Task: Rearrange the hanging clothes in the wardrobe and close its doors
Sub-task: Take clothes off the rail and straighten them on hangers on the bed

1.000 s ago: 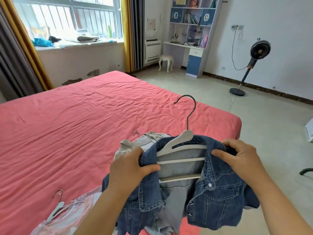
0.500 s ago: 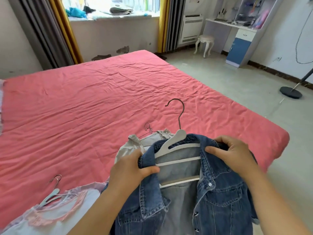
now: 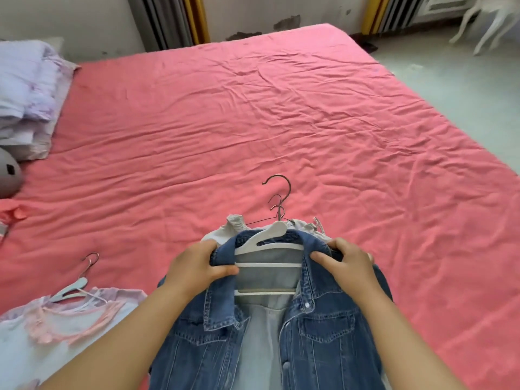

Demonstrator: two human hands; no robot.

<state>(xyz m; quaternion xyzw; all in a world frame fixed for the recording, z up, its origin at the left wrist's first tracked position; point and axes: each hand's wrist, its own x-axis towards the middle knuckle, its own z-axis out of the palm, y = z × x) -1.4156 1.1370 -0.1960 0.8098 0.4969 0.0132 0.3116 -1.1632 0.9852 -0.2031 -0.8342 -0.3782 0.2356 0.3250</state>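
Over the pink bed point(image 3: 253, 108), the left hand point(image 3: 194, 267) and right hand point(image 3: 347, 263) each pinch a collar side of the denim jacket point(image 3: 318, 333) on its white hanger point(image 3: 267, 235) — soft, fairly heavy cloth, probably best carried by the hanger's stiff shoulders or hook

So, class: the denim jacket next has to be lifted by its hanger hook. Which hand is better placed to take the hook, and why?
Probably the right hand. Both hands grip the denim jacket at the collar, but the hanger hook rises right of centre, nearer the right hand. The left hand could then keep holding the collar.
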